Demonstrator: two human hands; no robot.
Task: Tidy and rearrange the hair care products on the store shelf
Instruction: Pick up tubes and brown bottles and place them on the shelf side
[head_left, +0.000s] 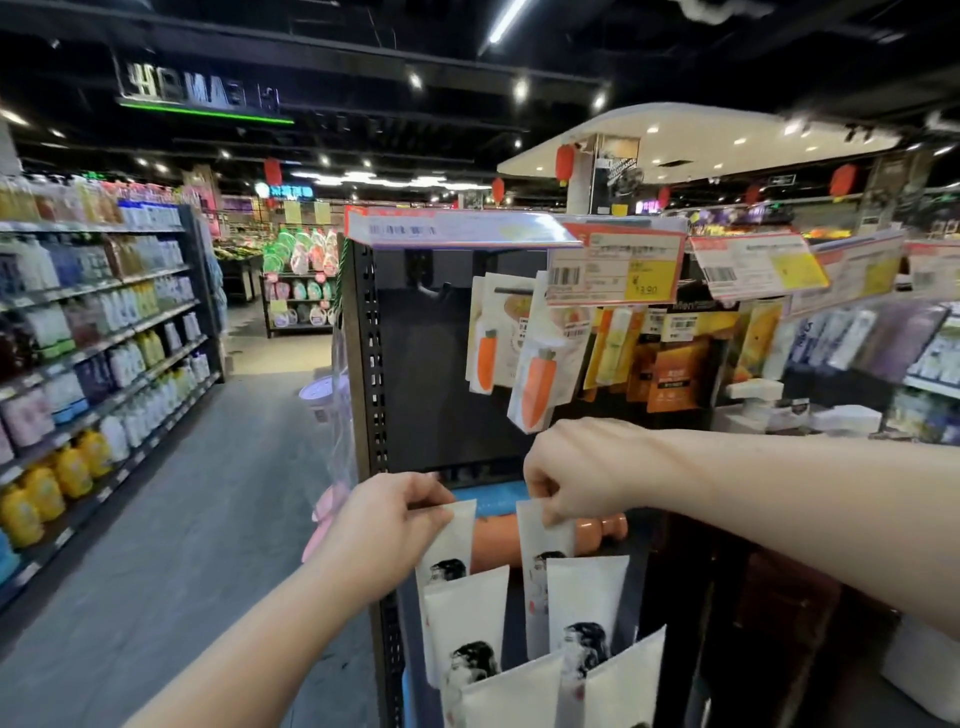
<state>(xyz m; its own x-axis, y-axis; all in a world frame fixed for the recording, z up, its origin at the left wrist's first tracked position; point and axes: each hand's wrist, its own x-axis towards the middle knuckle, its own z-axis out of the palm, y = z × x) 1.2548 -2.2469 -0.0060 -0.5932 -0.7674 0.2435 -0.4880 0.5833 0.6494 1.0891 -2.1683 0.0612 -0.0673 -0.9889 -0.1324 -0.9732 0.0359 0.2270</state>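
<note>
Two rows of white sachet packs printed with a dark-haired figure hang low on the black end rack (363, 364). My left hand (387, 525) pinches the top corner of the rearmost left pack (452, 540). My right hand (576, 467) pinches the top of the rearmost right pack (543, 545). More of the same white packs (587, 603) hang in front of them, overlapping downward. Behind the packs lies an orange bottle (608, 527) on its side.
Carrot-printed packs (537, 387) and orange sachets (675, 374) hang above my hands under price tags (618, 270). A long shelf of bottles (93, 364) lines the left of the aisle. A pink object (324, 514) sticks out left of the rack.
</note>
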